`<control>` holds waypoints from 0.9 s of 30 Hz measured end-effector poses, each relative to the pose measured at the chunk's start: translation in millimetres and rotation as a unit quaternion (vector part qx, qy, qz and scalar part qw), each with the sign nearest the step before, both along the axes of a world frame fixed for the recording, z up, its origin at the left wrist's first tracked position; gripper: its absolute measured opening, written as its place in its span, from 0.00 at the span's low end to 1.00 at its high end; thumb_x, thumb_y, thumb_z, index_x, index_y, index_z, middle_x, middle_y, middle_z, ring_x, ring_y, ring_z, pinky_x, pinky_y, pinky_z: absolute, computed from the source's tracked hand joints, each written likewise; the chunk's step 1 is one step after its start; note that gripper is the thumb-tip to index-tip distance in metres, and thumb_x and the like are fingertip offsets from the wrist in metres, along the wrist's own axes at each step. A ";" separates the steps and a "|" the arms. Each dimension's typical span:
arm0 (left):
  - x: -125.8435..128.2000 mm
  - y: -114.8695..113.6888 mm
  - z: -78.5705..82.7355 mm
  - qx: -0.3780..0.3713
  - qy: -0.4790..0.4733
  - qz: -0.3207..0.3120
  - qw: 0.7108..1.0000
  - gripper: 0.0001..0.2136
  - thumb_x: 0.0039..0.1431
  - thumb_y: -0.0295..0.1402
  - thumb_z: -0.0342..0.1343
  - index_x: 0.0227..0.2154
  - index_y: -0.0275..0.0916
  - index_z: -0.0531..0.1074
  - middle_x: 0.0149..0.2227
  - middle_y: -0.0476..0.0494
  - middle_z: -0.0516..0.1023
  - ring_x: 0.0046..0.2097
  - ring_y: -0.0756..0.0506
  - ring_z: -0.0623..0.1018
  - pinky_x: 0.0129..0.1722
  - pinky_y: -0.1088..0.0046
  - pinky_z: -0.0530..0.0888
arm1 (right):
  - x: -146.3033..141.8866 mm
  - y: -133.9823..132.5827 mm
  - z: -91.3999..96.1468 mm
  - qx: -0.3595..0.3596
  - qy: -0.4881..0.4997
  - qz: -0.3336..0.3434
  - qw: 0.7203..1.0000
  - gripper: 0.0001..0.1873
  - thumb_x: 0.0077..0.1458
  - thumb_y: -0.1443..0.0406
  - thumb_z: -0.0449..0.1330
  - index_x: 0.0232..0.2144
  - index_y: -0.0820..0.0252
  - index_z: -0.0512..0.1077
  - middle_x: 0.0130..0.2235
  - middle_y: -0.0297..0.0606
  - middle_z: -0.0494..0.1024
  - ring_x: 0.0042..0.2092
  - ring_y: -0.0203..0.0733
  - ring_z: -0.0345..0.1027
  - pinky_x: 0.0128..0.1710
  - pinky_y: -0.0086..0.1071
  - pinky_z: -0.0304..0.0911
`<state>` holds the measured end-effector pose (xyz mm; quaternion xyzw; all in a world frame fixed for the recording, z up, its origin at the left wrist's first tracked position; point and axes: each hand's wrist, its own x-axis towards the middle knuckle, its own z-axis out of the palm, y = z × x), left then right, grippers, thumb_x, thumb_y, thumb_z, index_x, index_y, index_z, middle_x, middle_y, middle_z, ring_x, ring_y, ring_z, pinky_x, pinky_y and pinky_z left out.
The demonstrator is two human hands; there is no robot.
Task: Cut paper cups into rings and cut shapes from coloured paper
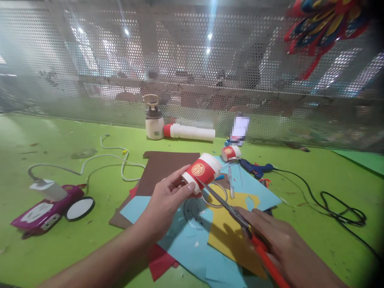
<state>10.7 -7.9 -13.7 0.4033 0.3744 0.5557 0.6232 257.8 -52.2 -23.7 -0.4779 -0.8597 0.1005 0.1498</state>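
Observation:
My left hand (168,196) is closed around the lower end of a red and white paper cup (207,167), which is tilted and carries a round gold emblem. In my right hand (279,236) is a pair of scissors (237,216) with red handles, its blades pointing up and left. The blade tips meet the cup's side near my left thumb; whether they cut into it I cannot tell. Below the cup lie a roll of tape (223,200), a clear protractor (192,214) and sheets of blue paper (177,244) and yellow paper (228,236).
Another paper cup (230,153) lies beyond, beside a blue glue gun (255,168) with a black cord (324,204). A spray bottle (154,124) and a stack of paper cups (192,133) are near the perforated screen. At left are a purple power strip (48,212) and white cable (102,149).

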 end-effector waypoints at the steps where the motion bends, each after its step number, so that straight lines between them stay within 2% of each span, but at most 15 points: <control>1: 0.1 0.2 0.2 0.001 0.000 0.002 1.000 0.32 0.49 0.33 0.66 0.59 0.34 0.66 0.48 0.32 0.78 0.46 0.37 0.77 0.47 0.58 0.73 | -0.3 -0.2 0.0 0.005 0.000 -0.001 1.000 0.22 0.59 0.70 0.47 0.55 0.57 0.65 0.41 0.45 0.77 0.39 0.47 0.75 0.38 0.45 0.73; 4: 0.0 0.7 0.2 -0.002 0.006 0.008 1.000 0.32 0.49 0.33 0.66 0.59 0.34 0.67 0.48 0.32 0.78 0.47 0.37 0.77 0.46 0.58 0.74 | -1.3 -0.6 0.7 0.016 0.000 -0.001 1.000 0.21 0.60 0.70 0.47 0.54 0.58 0.66 0.39 0.46 0.78 0.37 0.48 0.75 0.37 0.45 0.73; 10: -0.1 -0.5 0.3 -0.005 -0.008 0.010 1.000 0.33 0.49 0.33 0.66 0.59 0.34 0.65 0.51 0.32 0.77 0.50 0.36 0.76 0.50 0.58 0.72 | -2.6 -1.4 2.2 -0.006 0.006 -0.002 1.000 0.20 0.60 0.70 0.46 0.52 0.56 0.66 0.37 0.44 0.77 0.38 0.47 0.75 0.38 0.45 0.72; 15: -2.1 1.4 3.7 -0.018 -0.055 0.001 0.998 0.27 0.53 0.34 0.64 0.56 0.34 0.69 0.50 0.34 0.78 0.48 0.40 0.77 0.49 0.64 0.72 | -0.8 1.2 3.1 -0.008 0.020 -0.010 1.000 0.21 0.58 0.71 0.48 0.52 0.56 0.67 0.40 0.43 0.78 0.38 0.45 0.74 0.36 0.41 0.71; 19: -4.4 4.8 2.6 -0.018 -0.048 -0.009 0.999 0.26 0.52 0.33 0.65 0.55 0.36 0.70 0.49 0.35 0.78 0.45 0.40 0.78 0.45 0.63 0.75 | 0.6 5.5 3.5 -0.039 0.034 -0.014 0.999 0.22 0.57 0.72 0.50 0.52 0.55 0.68 0.42 0.42 0.79 0.42 0.45 0.74 0.41 0.39 0.71; 23: -4.9 6.0 0.9 0.000 -0.026 -0.017 1.000 0.24 0.53 0.35 0.63 0.54 0.35 0.71 0.46 0.33 0.79 0.45 0.39 0.78 0.44 0.61 0.75 | 1.5 7.1 1.5 -0.083 0.046 -0.012 0.995 0.22 0.59 0.70 0.51 0.55 0.56 0.68 0.47 0.45 0.78 0.46 0.46 0.73 0.46 0.40 0.69; 27: -4.6 5.7 1.1 0.013 -0.019 -0.038 0.999 0.20 0.56 0.35 0.61 0.51 0.34 0.73 0.46 0.34 0.79 0.45 0.39 0.77 0.45 0.61 0.75 | -0.2 7.5 2.1 -0.090 0.063 -0.016 0.994 0.22 0.59 0.69 0.52 0.56 0.52 0.68 0.46 0.41 0.78 0.46 0.45 0.73 0.46 0.40 0.68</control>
